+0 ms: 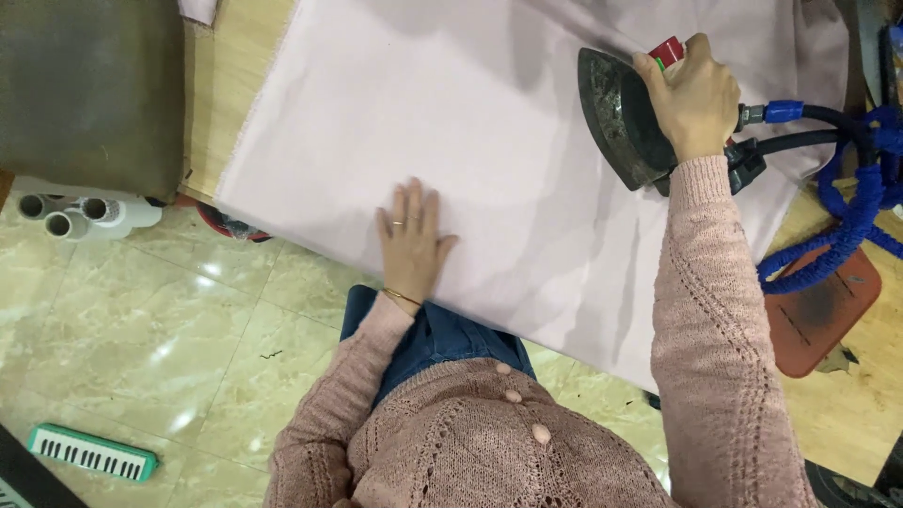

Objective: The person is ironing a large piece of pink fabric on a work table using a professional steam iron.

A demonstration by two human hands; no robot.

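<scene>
Pink knit cardigan (round buttons); blue jeans; ring, thin bracelet.

Iron handle (670, 52) under right hand's grip (694, 99); cloth (489, 141) cut off above.

No packages, labels, signs or screens are in my view. Nothing on the surfaces I can see, from 12 o'clock round to 6 o'clock, carries a printed tag or display (small markings, if any, are too blurred to make out).
</scene>
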